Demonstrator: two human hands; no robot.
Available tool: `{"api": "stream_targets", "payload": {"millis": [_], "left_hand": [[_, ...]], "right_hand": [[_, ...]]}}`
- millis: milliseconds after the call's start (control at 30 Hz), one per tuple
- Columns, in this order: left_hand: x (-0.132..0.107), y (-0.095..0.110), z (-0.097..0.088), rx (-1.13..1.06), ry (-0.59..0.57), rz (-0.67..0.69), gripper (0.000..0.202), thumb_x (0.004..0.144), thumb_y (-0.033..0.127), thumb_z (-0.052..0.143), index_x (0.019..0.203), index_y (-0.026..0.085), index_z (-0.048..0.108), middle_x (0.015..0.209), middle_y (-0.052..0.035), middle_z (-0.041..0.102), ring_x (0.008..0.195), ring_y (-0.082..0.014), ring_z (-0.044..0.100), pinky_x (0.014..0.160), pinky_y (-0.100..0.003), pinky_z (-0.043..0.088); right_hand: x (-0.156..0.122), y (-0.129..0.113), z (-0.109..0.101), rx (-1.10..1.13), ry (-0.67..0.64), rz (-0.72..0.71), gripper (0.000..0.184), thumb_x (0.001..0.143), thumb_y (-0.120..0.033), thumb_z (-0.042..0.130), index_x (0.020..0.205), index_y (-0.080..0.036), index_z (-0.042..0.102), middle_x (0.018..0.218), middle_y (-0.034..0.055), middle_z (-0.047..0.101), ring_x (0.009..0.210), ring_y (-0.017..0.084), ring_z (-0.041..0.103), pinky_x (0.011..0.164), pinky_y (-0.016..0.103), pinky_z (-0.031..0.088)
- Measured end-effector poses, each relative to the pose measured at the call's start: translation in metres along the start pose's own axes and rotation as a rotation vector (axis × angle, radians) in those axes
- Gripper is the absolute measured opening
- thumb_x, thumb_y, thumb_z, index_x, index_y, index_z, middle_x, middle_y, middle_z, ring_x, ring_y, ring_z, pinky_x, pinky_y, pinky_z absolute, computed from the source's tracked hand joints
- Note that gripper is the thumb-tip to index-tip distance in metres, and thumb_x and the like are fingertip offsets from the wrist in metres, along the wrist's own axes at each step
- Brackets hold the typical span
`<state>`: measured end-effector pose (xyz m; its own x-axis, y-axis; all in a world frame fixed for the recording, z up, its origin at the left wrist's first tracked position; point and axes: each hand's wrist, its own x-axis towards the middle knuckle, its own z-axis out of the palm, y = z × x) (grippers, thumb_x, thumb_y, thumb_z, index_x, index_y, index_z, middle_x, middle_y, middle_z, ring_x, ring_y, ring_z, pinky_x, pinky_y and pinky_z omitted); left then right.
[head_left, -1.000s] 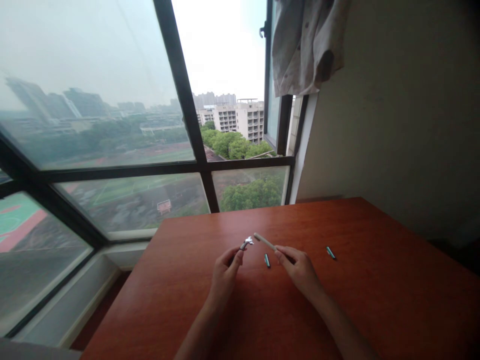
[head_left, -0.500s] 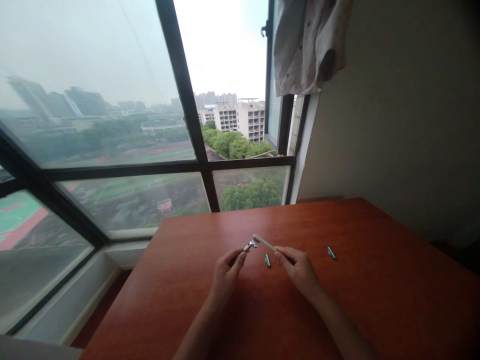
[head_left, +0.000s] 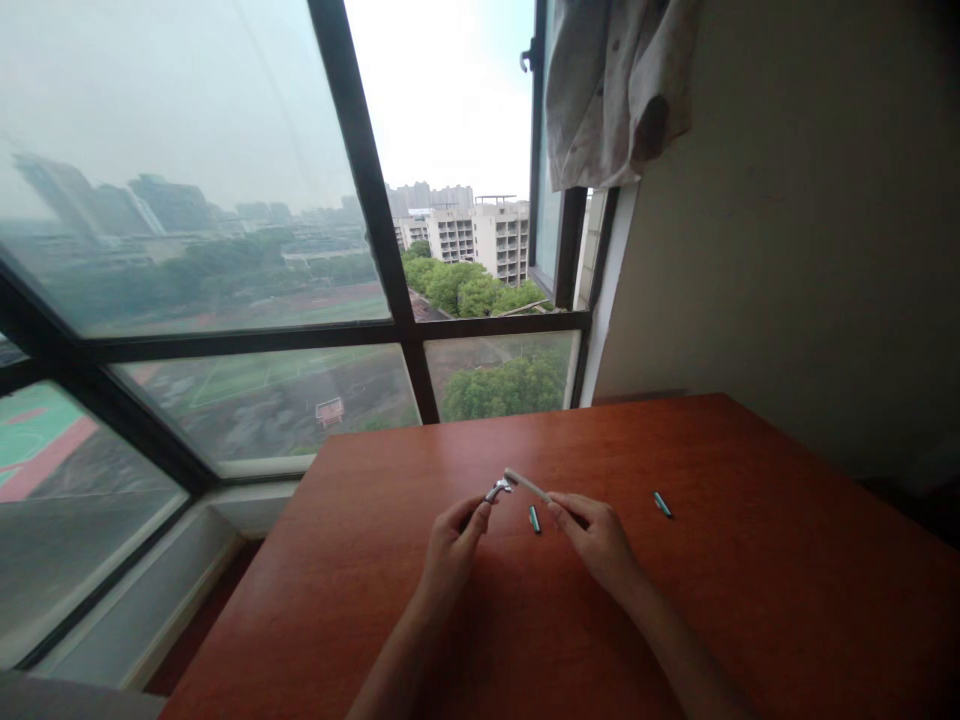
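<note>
My left hand (head_left: 452, 545) is closed in a pinch on a small silver metal piece (head_left: 496, 488) with a dark stem, held just above the red-brown table (head_left: 750, 600). My right hand (head_left: 596, 537) is closed on a thin pale stick-like handle (head_left: 527, 484), whose far end points left and meets the silver piece. A short teal strip (head_left: 534, 519) lies on the table between my hands. A second teal strip (head_left: 661, 504) lies to the right of my right hand.
A large dark-framed window (head_left: 375, 250) rises beyond the table's far edge, looking onto buildings and trees. A pale cloth (head_left: 615, 90) hangs at the upper right beside a plain wall (head_left: 810, 250). The table's left edge drops toward the sill.
My left hand brought the silver piece rightward until it met the tip of the pale handle. My right hand barely moved.
</note>
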<state>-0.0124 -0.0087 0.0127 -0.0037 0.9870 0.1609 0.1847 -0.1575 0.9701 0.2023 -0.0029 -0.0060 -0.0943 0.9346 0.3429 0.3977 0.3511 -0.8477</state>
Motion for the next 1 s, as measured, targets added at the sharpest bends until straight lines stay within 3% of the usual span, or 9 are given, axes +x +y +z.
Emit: {"api": "stream_targets", "payload": {"millis": [533, 1000], "left_hand": [[0.0021, -0.0077, -0.0027, -0.076, 0.011, -0.079, 0.043, 0.078, 0.050, 0.061, 0.095, 0.012, 0.071, 0.061, 0.0011, 0.049, 0.054, -0.0121, 0.039, 0.049, -0.022, 0.029], [0.0023, -0.0050, -0.0018, 0.016, 0.064, -0.011, 0.043, 0.078, 0.050, 0.061, 0.094, 0.012, 0.074, 0.062, -0.0003, 0.053, 0.060, -0.0152, 0.046, 0.055, -0.024, 0.036]], "right_hand": [[0.0000, -0.0012, -0.0003, -0.010, -0.006, -0.030, 0.028, 0.088, -0.035, 0.053, 0.098, -0.017, 0.074, 0.090, 0.0085, 0.074, 0.080, 0.023, 0.068, 0.070, 0.029, 0.052], [-0.0010, -0.0018, -0.0006, 0.006, -0.040, -0.038, 0.029, 0.089, -0.036, 0.053, 0.100, -0.018, 0.074, 0.094, 0.0090, 0.074, 0.084, 0.024, 0.068, 0.072, 0.031, 0.053]]}}
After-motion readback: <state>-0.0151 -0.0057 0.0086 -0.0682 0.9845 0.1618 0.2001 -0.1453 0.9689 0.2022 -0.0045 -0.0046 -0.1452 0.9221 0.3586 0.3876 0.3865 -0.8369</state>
